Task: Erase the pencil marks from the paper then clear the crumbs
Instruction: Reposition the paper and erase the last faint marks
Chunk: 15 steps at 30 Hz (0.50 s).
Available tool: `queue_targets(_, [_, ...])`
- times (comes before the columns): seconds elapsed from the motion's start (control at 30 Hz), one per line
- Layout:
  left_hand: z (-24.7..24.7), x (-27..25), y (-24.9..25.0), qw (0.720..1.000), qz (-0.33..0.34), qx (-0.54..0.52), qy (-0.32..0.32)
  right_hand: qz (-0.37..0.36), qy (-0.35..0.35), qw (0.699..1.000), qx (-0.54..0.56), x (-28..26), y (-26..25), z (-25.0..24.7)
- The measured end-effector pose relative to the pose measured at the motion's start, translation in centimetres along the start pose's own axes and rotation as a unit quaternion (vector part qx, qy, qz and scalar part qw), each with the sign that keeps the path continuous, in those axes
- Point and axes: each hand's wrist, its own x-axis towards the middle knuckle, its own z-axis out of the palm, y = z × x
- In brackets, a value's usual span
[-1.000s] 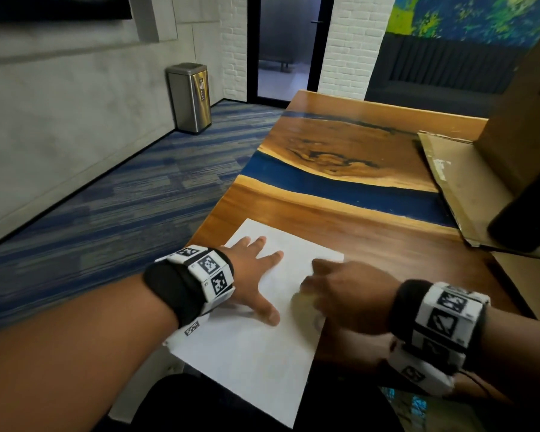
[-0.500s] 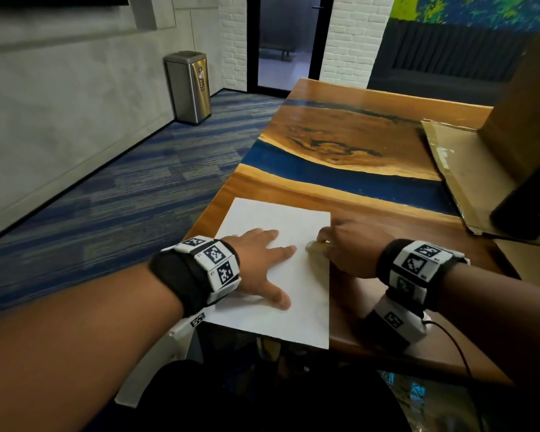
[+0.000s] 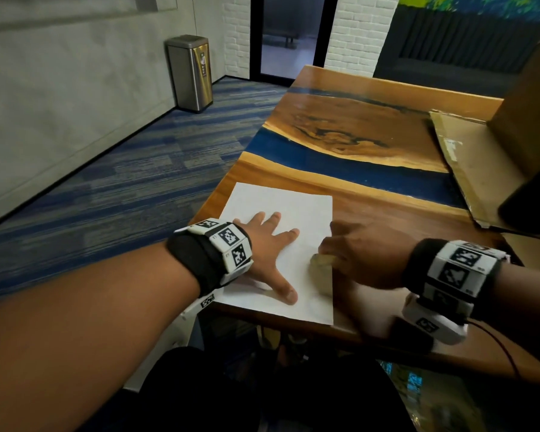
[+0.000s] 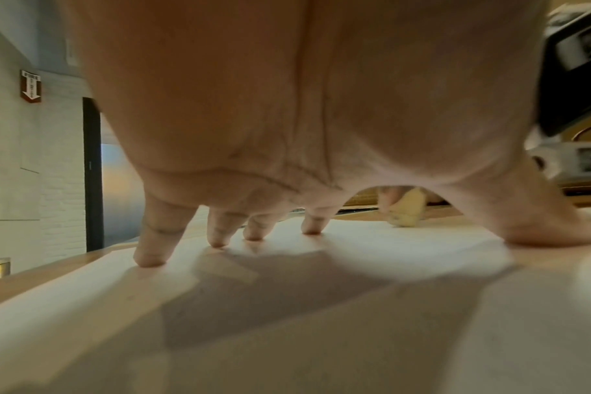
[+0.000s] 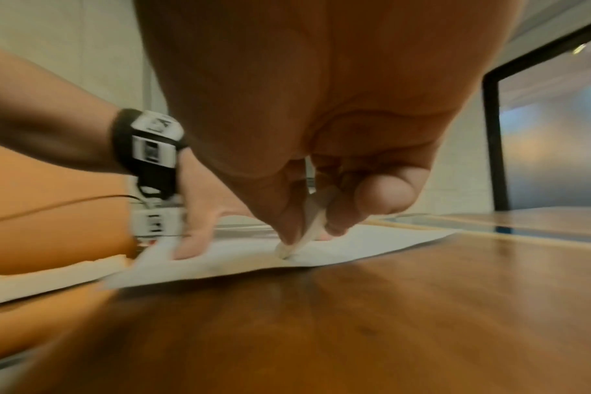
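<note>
A white sheet of paper (image 3: 281,213) lies at the near left corner of the wooden table (image 3: 371,213). My left hand (image 3: 267,244) lies flat on the sheet with fingers spread, pressing it down (image 4: 220,240). My right hand (image 3: 356,257) pinches a pale eraser (image 3: 323,261) between thumb and fingers and holds its tip on the paper near the sheet's right edge (image 5: 297,240). The eraser also shows past the left hand's thumb (image 4: 405,210). No pencil marks or crumbs are visible on the paper.
Flattened cardboard (image 3: 468,169) and an upright box (image 3: 530,98) sit at the table's far right, beside a dark object (image 3: 530,194). A blue resin strip (image 3: 340,157) crosses the tabletop. A steel bin (image 3: 190,73) stands on the carpet by the wall.
The right hand with the eraser has slid back and forth along the sheet's right edge, now sitting nearer again. The left hand has stayed pressed on the paper. The head view has shifted.
</note>
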Motion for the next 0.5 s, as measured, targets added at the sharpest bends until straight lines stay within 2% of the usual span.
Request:
queue_targets(0.1, [-0.1, 0.0, 0.1, 1.0, -0.006, -0.008, -0.005, -0.138, -0.039, 0.988, 0.061, -1.5, -2.7, 0.0])
queue_targets(0.13, [-0.1, 0.0, 0.0, 1.0, -0.007, -0.007, -0.005, -0.151, -0.055, 0.985, 0.059, -1.4, -2.8, 0.0])
queue_targets(0.27, [0.0, 0.2, 0.2, 1.0, -0.004, 0.01, -0.007, -0.035, -0.015, 0.999, 0.019, -0.4, -0.6, 0.1])
queue_targets(0.3, [0.1, 0.2, 0.2, 1.0, -0.005, 0.01, -0.007, -0.04, -0.015, 0.999, 0.031, -0.6, -1.0, 0.1])
queue_targets(0.4, [0.0, 0.1, 0.1, 1.0, -0.009, 0.004, -0.01, -0.132, -0.052, 0.988, 0.067, -1.6, -3.4, 0.1])
queue_targets(0.43, [0.0, 0.2, 0.1, 1.0, -0.008, 0.005, -0.008, -0.124, -0.061, 0.988, 0.064, -1.7, -3.2, 0.2])
queue_targets(0.5, [0.3, 0.1, 0.0, 1.0, -0.004, 0.01, -0.005, -0.026, -0.055, 0.997, 0.049, -1.4, -0.9, 0.4])
